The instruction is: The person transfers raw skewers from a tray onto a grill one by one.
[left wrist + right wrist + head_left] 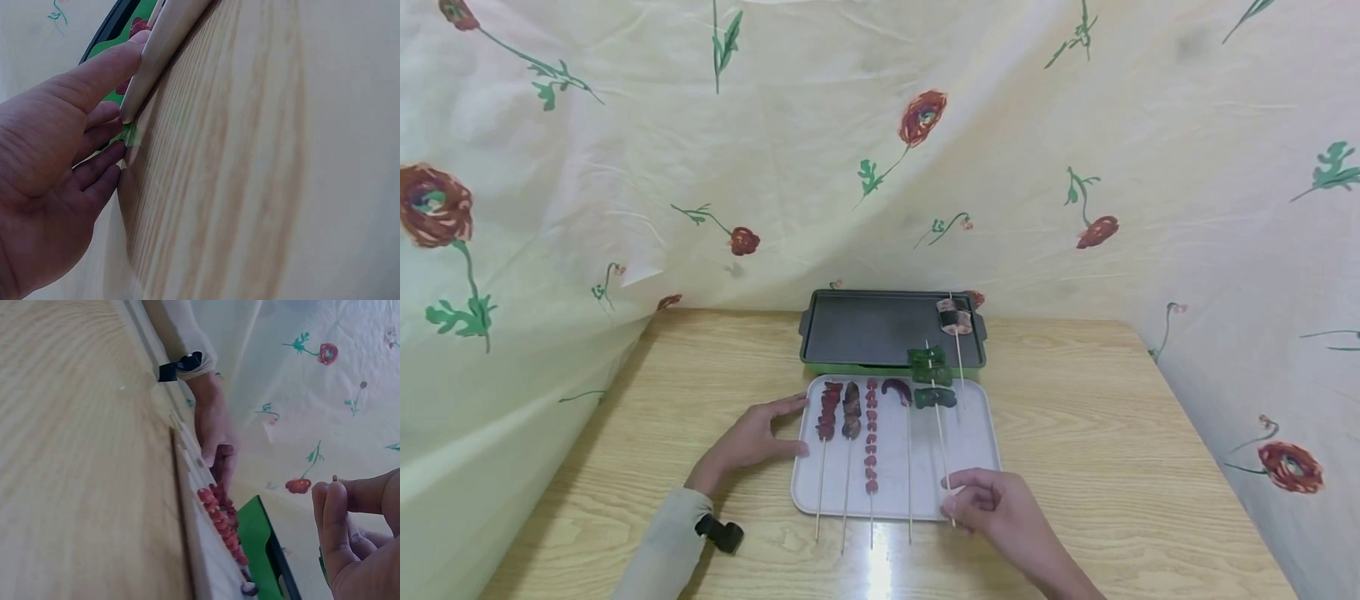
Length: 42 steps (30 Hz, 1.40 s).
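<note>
No readable text, label, brand, number or sign from where I stand; nothing legible on griddle (880,329), tray (891,483), wrist strap (727,536) or floral cloth (805,167).

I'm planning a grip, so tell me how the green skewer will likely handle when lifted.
Its stick looks straight, so it is probably stiff. The green pieces sit toward the far end while the right hand pinches the near end, so it may feel tip-heavy. The stick is thin, so it could twist in that grip.
</note>
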{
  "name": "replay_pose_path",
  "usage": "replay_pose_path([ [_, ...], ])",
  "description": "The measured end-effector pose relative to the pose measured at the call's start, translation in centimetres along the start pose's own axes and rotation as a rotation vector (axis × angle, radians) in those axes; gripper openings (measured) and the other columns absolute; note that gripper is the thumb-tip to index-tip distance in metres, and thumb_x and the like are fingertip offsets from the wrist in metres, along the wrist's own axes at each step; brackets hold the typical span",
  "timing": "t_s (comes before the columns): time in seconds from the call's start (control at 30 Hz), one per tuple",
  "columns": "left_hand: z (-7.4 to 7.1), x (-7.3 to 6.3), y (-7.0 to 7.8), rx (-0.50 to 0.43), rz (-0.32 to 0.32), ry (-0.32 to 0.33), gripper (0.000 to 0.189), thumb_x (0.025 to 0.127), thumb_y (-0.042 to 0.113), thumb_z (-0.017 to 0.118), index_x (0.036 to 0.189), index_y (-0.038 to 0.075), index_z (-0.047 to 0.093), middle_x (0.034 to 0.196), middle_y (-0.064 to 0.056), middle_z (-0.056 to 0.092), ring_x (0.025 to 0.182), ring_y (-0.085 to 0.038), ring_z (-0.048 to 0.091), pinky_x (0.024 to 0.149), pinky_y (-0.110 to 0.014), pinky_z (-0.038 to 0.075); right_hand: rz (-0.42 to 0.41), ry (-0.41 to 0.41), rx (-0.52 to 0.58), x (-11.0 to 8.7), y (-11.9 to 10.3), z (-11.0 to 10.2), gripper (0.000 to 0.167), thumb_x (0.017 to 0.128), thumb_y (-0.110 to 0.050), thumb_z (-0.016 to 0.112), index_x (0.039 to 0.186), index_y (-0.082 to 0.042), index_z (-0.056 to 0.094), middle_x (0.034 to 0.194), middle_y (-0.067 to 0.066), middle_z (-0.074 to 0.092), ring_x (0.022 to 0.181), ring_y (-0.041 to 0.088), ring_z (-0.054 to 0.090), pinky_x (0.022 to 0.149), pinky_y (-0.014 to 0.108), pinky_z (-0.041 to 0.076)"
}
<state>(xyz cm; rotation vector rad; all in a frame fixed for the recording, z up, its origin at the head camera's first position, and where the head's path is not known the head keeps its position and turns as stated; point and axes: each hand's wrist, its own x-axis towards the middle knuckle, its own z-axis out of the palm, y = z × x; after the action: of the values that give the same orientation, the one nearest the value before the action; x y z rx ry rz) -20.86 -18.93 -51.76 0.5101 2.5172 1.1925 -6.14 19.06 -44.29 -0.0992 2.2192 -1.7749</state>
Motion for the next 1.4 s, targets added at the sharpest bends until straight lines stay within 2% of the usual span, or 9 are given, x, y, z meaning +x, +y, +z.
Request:
replay_pose_path([
  [0.33,0.0,0.1,-0.2,-0.001,-0.008,-0.001,0.086,0.078,0.048,0.087,0.152,0.024,0.050,0.161,0.003,0.041,0.152,-0.026,0.033,0.124,-0.050,0.030,-0.058,0.032,-0.040,2.6,-2.5,-1.4,0.035,0.093,-0.007,0.072,0.121,0.013,0.063,0.089,0.020,0.075,0.074,0.023,0.072,0.068,0.031,0.063],
  [0.53,0.0,0.1,-0.2,-0.005,-0.012,0.001,0.086,0.078,0.049,0.087,0.152,0.026,0.051,0.161,0.004,0.041,0.152,-0.026,0.033,0.124,-0.050,0.030,-0.056,0.082,-0.038,4.7,-3.6,-2.3,0.036,0.094,-0.007,0.071,0.122,0.013,0.063,0.094,0.024,0.075,0.078,0.027,0.073,0.070,0.030,0.064],
  [0.63,-0.1,0.1,-0.3,-0.005,-0.009,0.003,0.086,0.077,0.049,0.087,0.152,0.026,0.051,0.161,0.005,0.042,0.152,-0.026,0.033,0.124,-0.050,0.030,-0.048,0.105,-0.060,5.9,-3.9,-2.8,0.035,0.095,-0.008,0.070,0.123,0.012,0.063,0.095,0.022,0.076,0.080,0.027,0.074,0.071,0.029,0.063],
  [0.87,-0.1,0.1,-0.4,-0.010,-0.003,0.005,0.086,0.078,0.048,0.087,0.152,0.025,0.051,0.160,0.005,0.042,0.152,-0.025,0.033,0.124,-0.049,0.030,-0.055,0.104,-0.085,8.6,-4.2,-3.4,0.030,0.096,-0.005,0.067,0.121,0.012,0.065,0.096,0.019,0.077,0.081,0.021,0.074,0.073,0.030,0.065],
  [1.03,0.0,0.1,-0.4,-0.017,-0.007,0.007,0.086,0.077,0.049,0.087,0.152,0.026,0.051,0.160,0.005,0.042,0.152,-0.026,0.033,0.124,-0.050,0.030,-0.045,0.099,-0.103,10.3,-4.2,-3.8,0.030,0.098,-0.006,0.066,0.120,0.013,0.065,0.099,0.020,0.077,0.083,0.021,0.075,0.075,0.029,0.064],
  [1.4,0.0,0.2,-0.5,-0.008,-0.002,0.006,0.086,0.077,0.050,0.087,0.151,0.026,0.051,0.160,0.005,0.042,0.151,-0.026,0.034,0.123,-0.050,0.030,0.026,0.109,-0.081,12.3,-3.7,-3.7,0.025,0.096,-0.004,0.068,0.117,0.010,0.068,0.100,0.018,0.077,0.082,0.017,0.073,0.075,0.028,0.064],
])
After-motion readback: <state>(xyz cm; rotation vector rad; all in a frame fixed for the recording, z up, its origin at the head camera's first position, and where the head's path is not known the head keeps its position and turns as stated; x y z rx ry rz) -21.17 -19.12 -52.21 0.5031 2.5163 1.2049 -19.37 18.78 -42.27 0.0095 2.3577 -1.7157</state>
